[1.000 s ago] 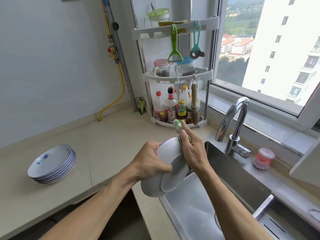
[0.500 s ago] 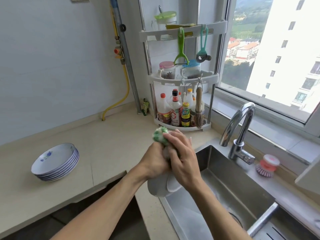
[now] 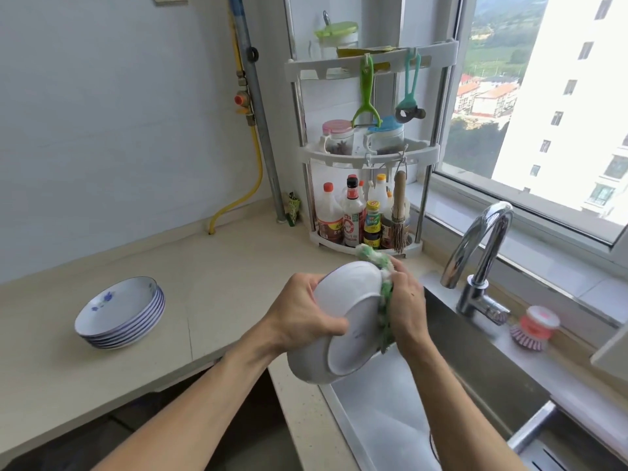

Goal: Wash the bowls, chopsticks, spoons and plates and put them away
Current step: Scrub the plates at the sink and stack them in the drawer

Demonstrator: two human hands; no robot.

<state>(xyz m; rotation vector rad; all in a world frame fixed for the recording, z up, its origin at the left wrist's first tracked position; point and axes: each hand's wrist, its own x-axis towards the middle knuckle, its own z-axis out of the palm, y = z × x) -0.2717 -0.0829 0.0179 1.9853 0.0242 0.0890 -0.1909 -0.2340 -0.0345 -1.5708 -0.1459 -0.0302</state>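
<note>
A white bowl [image 3: 343,311] is tipped on its side above the left edge of the steel sink [image 3: 475,365], its base ring facing me. My left hand [image 3: 302,316] grips the bowl's left rim, thumb across its outer wall. My right hand [image 3: 406,305] holds a green-and-white dishcloth [image 3: 385,300] pressed against the bowl's right side; one end of the cloth sticks up past my fingers. A stack of several blue-rimmed white plates [image 3: 120,312] sits on the beige counter [image 3: 217,277] at the left.
A chrome faucet [image 3: 479,253] rises behind the sink, with a pink dish brush [image 3: 533,329] to its right. A white corner rack [image 3: 367,154] holds sauce bottles, jars and hanging peelers. A yellow hose and pipe run down the wall. A dark gap opens under the counter.
The bowl turned from being mostly hidden under both hands to showing its base toward me. My right hand with the cloth slid from the top to the bowl's right side.
</note>
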